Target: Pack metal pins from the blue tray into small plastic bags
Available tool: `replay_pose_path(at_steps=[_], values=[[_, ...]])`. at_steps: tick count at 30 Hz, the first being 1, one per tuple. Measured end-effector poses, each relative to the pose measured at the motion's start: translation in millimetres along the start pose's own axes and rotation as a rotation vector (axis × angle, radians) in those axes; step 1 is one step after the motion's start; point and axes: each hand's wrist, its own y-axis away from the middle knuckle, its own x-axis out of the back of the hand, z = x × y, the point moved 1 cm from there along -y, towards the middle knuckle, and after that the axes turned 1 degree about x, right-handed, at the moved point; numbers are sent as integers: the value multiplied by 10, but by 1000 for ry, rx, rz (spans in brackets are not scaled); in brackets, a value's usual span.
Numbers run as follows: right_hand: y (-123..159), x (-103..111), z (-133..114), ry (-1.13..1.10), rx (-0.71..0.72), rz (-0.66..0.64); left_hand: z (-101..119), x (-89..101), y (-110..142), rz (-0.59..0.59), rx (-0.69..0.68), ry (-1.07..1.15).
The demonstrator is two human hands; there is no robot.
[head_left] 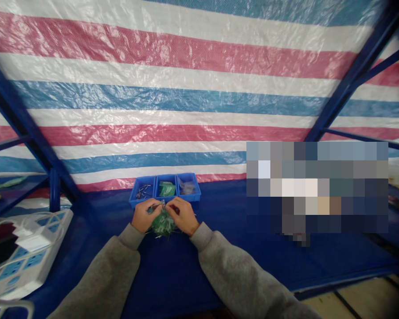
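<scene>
My left hand [146, 214] and my right hand [182, 215] meet just in front of the blue bins, fingertips pinched close together. Between them is a small shiny, clear piece [163, 202], perhaps plastic; its kind is too small to make out. Under and between my hands lies a pile of green packets with clear wrapping [163, 225], partly covered by my fingers. Right behind are three joined blue bins. Thin metal pieces lie in the left bin [132, 200], green packets [166, 189] in the middle one, and clear plastic bags [187, 188] in the right one.
A white power strip [53, 257] with plugs and cables is at the left on the blue tabletop [173, 279]. Blue metal posts [55, 190] rise at both sides. Behind hangs a striped plastic sheet [186, 102]. A blurred-out patch hides the right side.
</scene>
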Motion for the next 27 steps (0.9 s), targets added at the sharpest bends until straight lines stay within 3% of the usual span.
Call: replay_pose_path(at_steps=[3,10,21,27], values=[[-6,10,4,-8,-10,3,-39,-7,-3,19,70,76],[-6,9,-1,-82,-63,90,-45,-26,-33,1,282,514],[1,34,-32,-87,-7,72,-15,-111,-21,-193,409,803],[-15,35,-24,-68,-6,114,-74,-111,-28,-145,416,768]])
